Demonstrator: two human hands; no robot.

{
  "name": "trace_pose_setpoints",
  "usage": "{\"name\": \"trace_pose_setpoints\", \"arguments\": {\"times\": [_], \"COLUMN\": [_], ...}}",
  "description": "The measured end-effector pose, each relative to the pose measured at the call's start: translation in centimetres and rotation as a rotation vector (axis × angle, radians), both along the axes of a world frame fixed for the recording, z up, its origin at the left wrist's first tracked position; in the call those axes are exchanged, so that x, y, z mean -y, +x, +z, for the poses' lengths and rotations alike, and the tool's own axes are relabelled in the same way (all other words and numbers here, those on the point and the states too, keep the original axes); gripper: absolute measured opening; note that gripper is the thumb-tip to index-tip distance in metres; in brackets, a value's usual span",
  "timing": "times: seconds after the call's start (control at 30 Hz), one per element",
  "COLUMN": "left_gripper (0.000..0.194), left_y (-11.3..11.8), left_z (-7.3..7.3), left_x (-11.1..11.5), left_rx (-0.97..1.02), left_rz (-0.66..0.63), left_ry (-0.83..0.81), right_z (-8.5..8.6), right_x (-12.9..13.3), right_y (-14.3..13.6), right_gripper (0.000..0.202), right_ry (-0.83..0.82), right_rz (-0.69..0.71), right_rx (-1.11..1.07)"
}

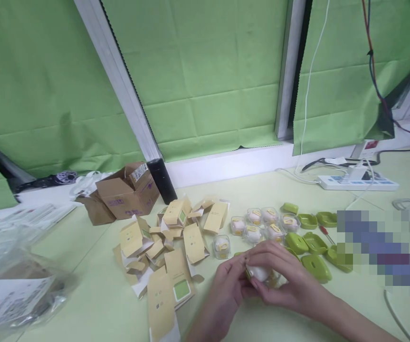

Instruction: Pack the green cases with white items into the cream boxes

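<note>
At the lower middle of the view, over a pale green table, two bare hands meet around a small white rounded piece; the left hand supports it from the left, while the right hand arches over it, thumb and fingers pressed against it; a sliver of green shows at its edge, but the fingers cover much of it, so how the parts fit cannot be told. Just beyond the hands stands a cluster of clear cases, with white and yellow contents; one lone case sits to their left; green shells lie loose on the right, near a thin red-handled tool; a heap of opened cartons spreads on the left.

The likeliest mishap seems a slip; the piece looks smooth and round, so an uneven squeeze could shoot it out of the fingers and onto the table; pressing or prying at a slant might scuff its surface or strain the green edge; with the shells so near the right hand, a careless sweep could scatter them; likewise, the left hand might snag a carton flap if it swings outward.
</note>
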State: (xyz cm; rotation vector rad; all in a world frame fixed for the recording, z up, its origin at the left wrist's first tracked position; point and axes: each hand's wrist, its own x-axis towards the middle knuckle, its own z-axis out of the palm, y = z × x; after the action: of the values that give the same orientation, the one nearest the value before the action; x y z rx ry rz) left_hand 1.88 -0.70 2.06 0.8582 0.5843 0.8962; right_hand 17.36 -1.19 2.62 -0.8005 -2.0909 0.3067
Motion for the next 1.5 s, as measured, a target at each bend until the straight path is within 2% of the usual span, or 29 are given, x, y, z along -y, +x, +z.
{"name": "trace_pose_setpoints", "arguments": {"times": [0.2,0.33,0.5,0.7,0.9,1.0,1.13,1.2,1.3,1.37,1.43,1.5], "left_gripper": [0.029,0.034,0.036,0.032,0.034,0.034,0.035,0.036,0.046,0.055,0.056,0.056], "left_y": [-0.1,-0.4,-0.4,-0.3,-0.5,-0.5,-0.4,-0.4,-0.4,-0.4,-0.3,-0.2], "left_z": [0.4,0.4,0.8,0.3,-0.3,0.0,0.5,0.4,-0.2,-0.5,-0.7,-0.5], "left_x": [-0.3,-0.5,-0.4,-0.5,-0.7,-0.5,-0.4,-0.5,-0.6,-0.5,-0.3,0.1], "left_rx": [0.013,-0.021,-0.05,-0.055,-0.002,0.023,-0.051,-0.067,-0.056,-0.048,-0.043,-0.109], "left_rz": [-0.021,-0.045,-0.08,-0.086,-0.032,-0.071,-0.103,-0.09,-0.043,-0.029,-0.074,-0.117], "left_ry": [0.048,0.058,0.07,0.068,0.049,0.048,0.05,0.063,0.067,0.069,0.101,0.218], "right_z": [0.2,0.7,1.2,1.0,0.7,0.5,0.3,0.1,0.0,0.2,0.6,1.2], "right_x": [0.3,0.5,1.0,0.9,0.3,0.2,0.2,0.2,-0.1,-0.2,-0.1,0.2], "right_y": [-0.6,-0.2,0.0,0.0,0.3,0.3,0.3,0.4,0.6,1.0,1.5,2.4], "right_gripper": [0.039,0.031,0.02,0.015,0.018,0.016,0.016,0.02,0.053,0.064,0.055,0.045], "right_ry": [0.037,-0.062,-0.137,-0.143,-0.089,-0.079,-0.105,-0.135,-0.232,-0.332,-0.438,-0.527], "right_rz": [0.0,0.066,0.034,0.014,0.0,-0.011,-0.002,-0.007,-0.041,-0.016,0.049,0.085], "right_rx": [0.008,0.037,0.102,0.124,0.052,0.006,-0.001,-0.006,-0.054,-0.087,-0.132,-0.275]}}
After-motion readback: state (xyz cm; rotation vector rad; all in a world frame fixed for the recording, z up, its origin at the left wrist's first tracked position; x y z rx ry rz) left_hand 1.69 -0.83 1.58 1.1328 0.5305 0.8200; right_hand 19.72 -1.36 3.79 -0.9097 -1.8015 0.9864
